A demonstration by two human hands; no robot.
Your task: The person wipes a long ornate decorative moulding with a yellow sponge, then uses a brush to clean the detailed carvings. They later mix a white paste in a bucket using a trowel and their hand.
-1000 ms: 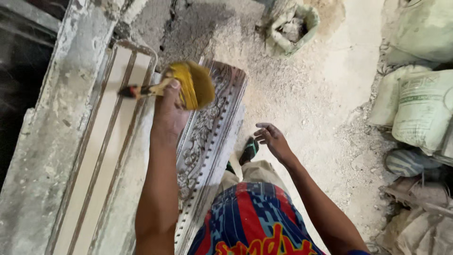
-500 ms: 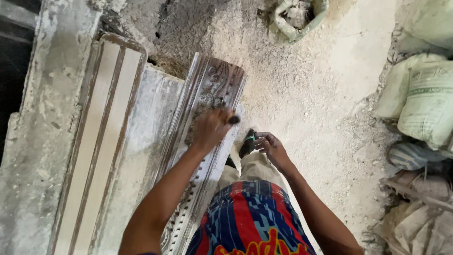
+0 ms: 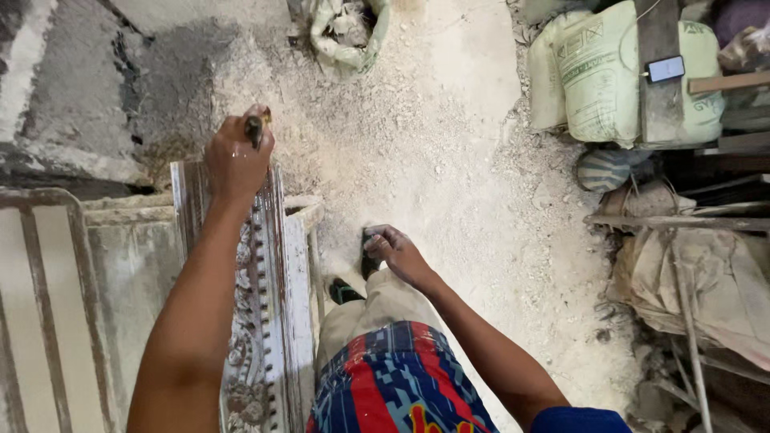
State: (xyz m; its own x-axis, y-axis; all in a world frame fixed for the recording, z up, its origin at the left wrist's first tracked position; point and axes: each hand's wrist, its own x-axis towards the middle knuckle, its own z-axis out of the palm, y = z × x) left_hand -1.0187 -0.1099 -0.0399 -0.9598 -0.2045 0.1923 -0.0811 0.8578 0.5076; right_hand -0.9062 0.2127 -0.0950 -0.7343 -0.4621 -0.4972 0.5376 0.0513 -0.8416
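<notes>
— What's on your left?

— At the far left a pale slatted frame (image 3: 48, 305) lies flat, and just right of it a grey slab (image 3: 132, 273). Next comes the long ornate moulding (image 3: 265, 321), carved and dusty, running from near me out to the far end.

— And your left hand?

— My left hand (image 3: 235, 156) sits at the far end of that moulding, fingers wrapped tight around a dark brush handle (image 3: 253, 128). Only the handle's tip shows above my fist; I can't see the bristles.

— Your right hand?

— My right hand (image 3: 399, 252) hangs low near my knee, above my dark sandal (image 3: 367, 261). The fingers are loosely curled and clamp nothing. My patterned shorts (image 3: 393, 385) fill the near edge.

— What's farther right?

— Pale, powdery floor (image 3: 449, 144), with an open sack of rubble (image 3: 346, 32) at the far side. On the right, well apart from my hands, stacked pale-green bags (image 3: 593, 72) with a phone (image 3: 665, 69) resting on a board above them.
</notes>
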